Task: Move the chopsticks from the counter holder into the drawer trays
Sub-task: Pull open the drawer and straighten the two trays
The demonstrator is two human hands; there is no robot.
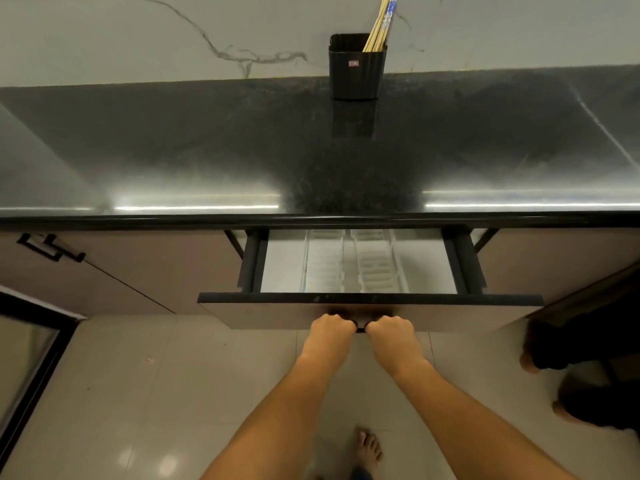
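Note:
A black ribbed holder (356,72) stands at the back of the dark counter against the marble wall. Several wooden chopsticks (380,26) lean out of its right corner. Below the counter edge a drawer (346,298) is partly pulled out. Two clear ribbed trays (323,263) lie side by side inside it, both without chopsticks. My left hand (331,329) and my right hand (391,330) grip the dark drawer handle (361,326) on the front panel, knuckles close together.
The glossy black counter (207,150) spans the whole width. A cabinet door with a black handle (52,249) is at the left. Another person's feet (568,386) stand on the tiled floor at the right, and my own foot (369,448) shows below.

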